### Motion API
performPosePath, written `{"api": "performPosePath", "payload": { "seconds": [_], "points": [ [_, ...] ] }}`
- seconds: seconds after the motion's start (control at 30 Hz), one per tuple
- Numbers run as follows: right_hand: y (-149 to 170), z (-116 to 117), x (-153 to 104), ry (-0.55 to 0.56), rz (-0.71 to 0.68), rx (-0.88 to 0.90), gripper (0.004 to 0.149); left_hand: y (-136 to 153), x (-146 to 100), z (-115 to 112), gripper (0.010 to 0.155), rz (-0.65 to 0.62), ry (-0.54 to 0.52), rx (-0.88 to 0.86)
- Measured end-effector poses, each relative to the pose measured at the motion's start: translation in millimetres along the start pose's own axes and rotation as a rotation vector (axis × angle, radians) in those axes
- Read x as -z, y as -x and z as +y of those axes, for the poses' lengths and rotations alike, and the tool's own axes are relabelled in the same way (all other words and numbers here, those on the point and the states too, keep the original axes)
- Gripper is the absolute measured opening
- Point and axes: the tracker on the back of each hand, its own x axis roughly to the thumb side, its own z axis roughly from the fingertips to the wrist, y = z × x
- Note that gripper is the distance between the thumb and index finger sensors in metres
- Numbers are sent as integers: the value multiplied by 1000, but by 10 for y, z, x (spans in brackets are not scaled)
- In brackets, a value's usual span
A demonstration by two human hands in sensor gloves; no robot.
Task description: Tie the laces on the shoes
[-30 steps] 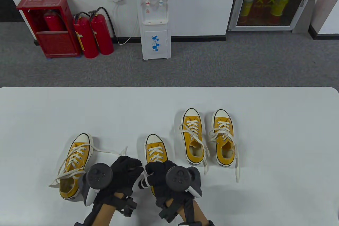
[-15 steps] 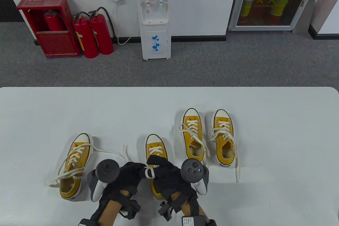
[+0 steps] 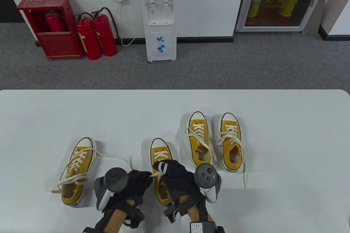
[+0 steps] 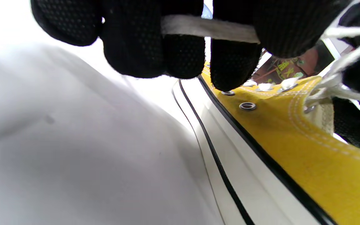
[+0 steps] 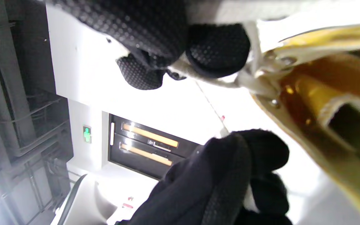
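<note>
Several yellow canvas shoes with white laces stand on the white table (image 3: pixel 287 140). Both hands work over the middle shoe (image 3: pixel 160 152) near the front edge. My left hand (image 3: pixel 136 182) pinches a white lace (image 4: pixel 208 28) beside the shoe's yellow side (image 4: pixel 292 140). My right hand (image 3: pixel 172 174) holds a lace strand (image 3: pixel 161 170) over the shoe's eyelets; the right wrist view shows its fingers (image 5: pixel 217 50) pinching lace at the knot (image 5: pixel 258 81). The shoe's heel is hidden under my hands.
A loose shoe (image 3: pixel 78 170) with untied laces trailing right lies left of my hands. A pair of shoes (image 3: pixel 199 140) (image 3: pixel 231 141) stands to the right, laces hanging loose toward the front. Beyond the table are a water dispenser (image 3: pixel 160 17) and fire extinguishers (image 3: pixel 95 36).
Both hands have shifted right and forward over the middle shoe. The lace loop between them has been drawn up toward the eyelets.
</note>
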Motion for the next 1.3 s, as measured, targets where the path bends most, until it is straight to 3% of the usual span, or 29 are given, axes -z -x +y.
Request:
{"api": "performPosePath", "payload": {
  "seconds": [0.2, 0.43, 0.87, 1.3],
  "points": [
    [-39, -58, -24, 76, 3, -113, 39, 9, -11, 5, 47, -3, -8, 25],
    [-34, -135, -43, 91, 39, -155, 41, 37, -28, 30, 49, -1, -27, 46],
    [59, -153, -40, -69, 113, -91, 55, 121, -56, 105, 52, 29, -63, 36],
    [60, -131, -53, -42, 109, -146, 52, 161, -100, 205, 53, 60, -144, -35]
  ]
}}
